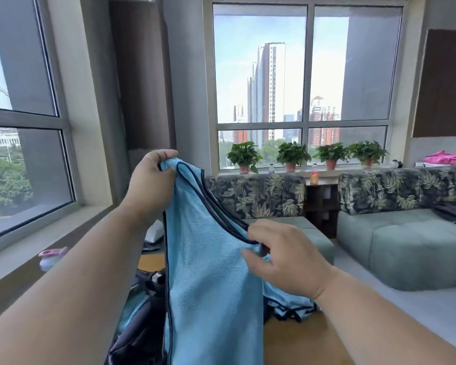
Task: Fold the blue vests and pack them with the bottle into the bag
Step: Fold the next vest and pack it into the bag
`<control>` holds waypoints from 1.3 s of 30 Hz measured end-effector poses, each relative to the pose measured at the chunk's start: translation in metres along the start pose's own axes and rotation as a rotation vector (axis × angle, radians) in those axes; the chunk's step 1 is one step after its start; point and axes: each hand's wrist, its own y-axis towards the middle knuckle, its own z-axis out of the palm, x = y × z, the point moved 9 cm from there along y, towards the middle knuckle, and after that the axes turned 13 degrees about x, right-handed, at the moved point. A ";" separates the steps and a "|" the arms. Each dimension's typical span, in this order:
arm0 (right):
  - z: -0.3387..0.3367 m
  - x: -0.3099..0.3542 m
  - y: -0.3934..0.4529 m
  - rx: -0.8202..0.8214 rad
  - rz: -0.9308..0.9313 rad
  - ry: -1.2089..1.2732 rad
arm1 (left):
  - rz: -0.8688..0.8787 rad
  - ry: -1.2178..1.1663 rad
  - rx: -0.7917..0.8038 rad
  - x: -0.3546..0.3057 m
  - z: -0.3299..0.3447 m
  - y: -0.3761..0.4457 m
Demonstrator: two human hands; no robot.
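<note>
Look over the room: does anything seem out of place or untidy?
Yes. A second light-blue mesh vest lies crumpled on the wooden surface, unfolded, behind the dark-trimmed blue vest held up by the left hand and right hand. A heap of pink fabric sits bunched on the far ledge.

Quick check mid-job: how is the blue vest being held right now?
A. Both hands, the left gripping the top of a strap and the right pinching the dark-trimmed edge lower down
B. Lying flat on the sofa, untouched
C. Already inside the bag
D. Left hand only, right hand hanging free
A: the left hand grips the strap top of the blue vest while the right hand pinches its trim lower down.
</note>
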 end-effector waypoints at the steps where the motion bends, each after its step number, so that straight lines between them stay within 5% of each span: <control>1: 0.009 -0.009 0.001 0.042 0.063 0.065 | -0.005 -0.002 0.003 0.005 0.004 -0.001; 9: 0.059 -0.056 -0.017 0.117 0.447 0.620 | -0.074 0.074 -0.006 0.045 0.019 -0.013; 13: 0.065 -0.063 -0.024 -0.103 0.453 1.264 | -0.100 0.052 -0.009 0.059 0.019 -0.012; 15: 0.100 -0.064 -0.035 0.002 0.578 1.548 | -0.116 0.018 0.001 0.066 0.026 -0.010; 17: 0.141 -0.044 -0.047 0.353 0.642 1.609 | -0.139 0.019 0.026 0.073 0.038 -0.009; 19: 0.164 -0.033 -0.058 0.524 0.634 1.631 | -0.152 0.015 0.051 0.081 0.046 -0.009; 24: 0.156 -0.047 -0.052 0.293 0.541 1.807 | -0.250 -0.083 0.058 0.113 0.039 -0.007; 34: 0.158 -0.022 -0.034 0.272 0.548 1.878 | -0.594 -0.601 -0.063 0.220 0.060 -0.059; 39: 0.168 -0.026 -0.033 0.209 0.615 1.951 | -0.892 -0.834 0.174 0.263 0.110 -0.143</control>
